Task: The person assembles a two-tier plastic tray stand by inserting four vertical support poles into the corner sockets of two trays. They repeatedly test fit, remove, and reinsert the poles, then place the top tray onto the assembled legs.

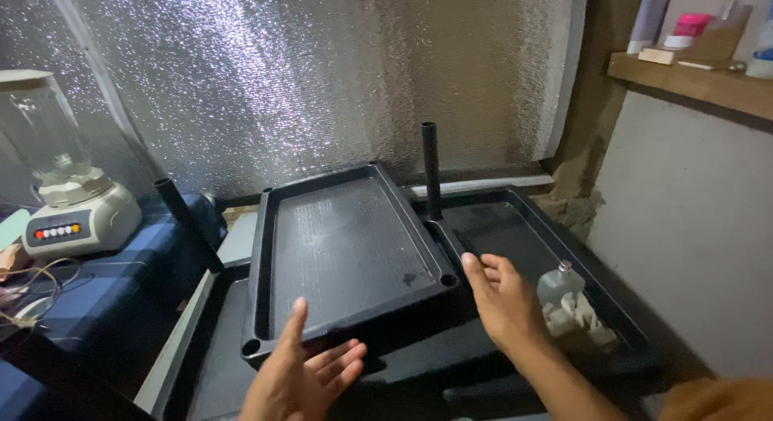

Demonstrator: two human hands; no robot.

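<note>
A black plastic shelf tray with round corner sockets lies tilted on top of a larger black shelf tray. My left hand is open, palm up, just under the tilted tray's near edge. Open too, my right hand has its fingertips at the tilted tray's near right corner. Two black tubes stand up from the lower shelf: one upright tube behind the right corner, one leaning tube at the left.
A small clear bottle and crumpled pale cloth lie in the lower tray at the right. A white blender stands on a blue checked cloth at the left. Foil sheet covers the back wall. A wooden shelf holds bottles at the upper right.
</note>
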